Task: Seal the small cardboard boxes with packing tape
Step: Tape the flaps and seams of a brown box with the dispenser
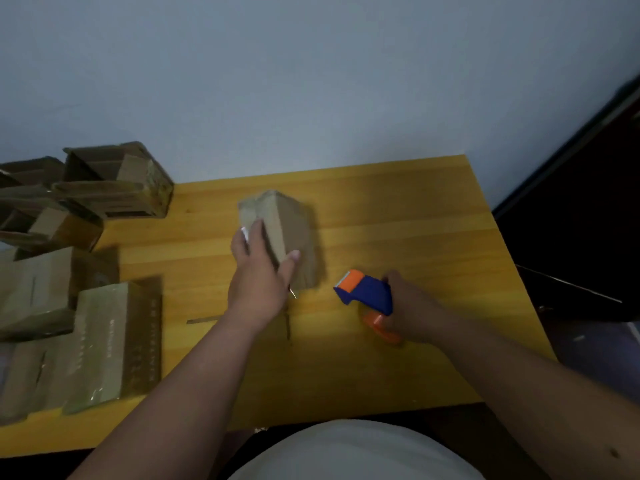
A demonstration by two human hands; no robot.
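A small brown cardboard box (291,233) stands tilted on the yellow table (398,209) near its middle. My left hand (259,271) grips the box from the near side, fingers on its left face and thumb on its right face. A strip of tape hangs from the box's near end. To the right, my right hand (408,306) holds a blue and orange tape dispenser (367,296) by its handle, its orange nose pointing left toward the box and apart from it.
Several cardboard boxes (114,181) are piled at the table's left edge, some open, some taped (114,344). A loose strip of tape (204,319) lies on the table near my left forearm. A grey wall rises behind; a dark doorway (588,209) is at the right.
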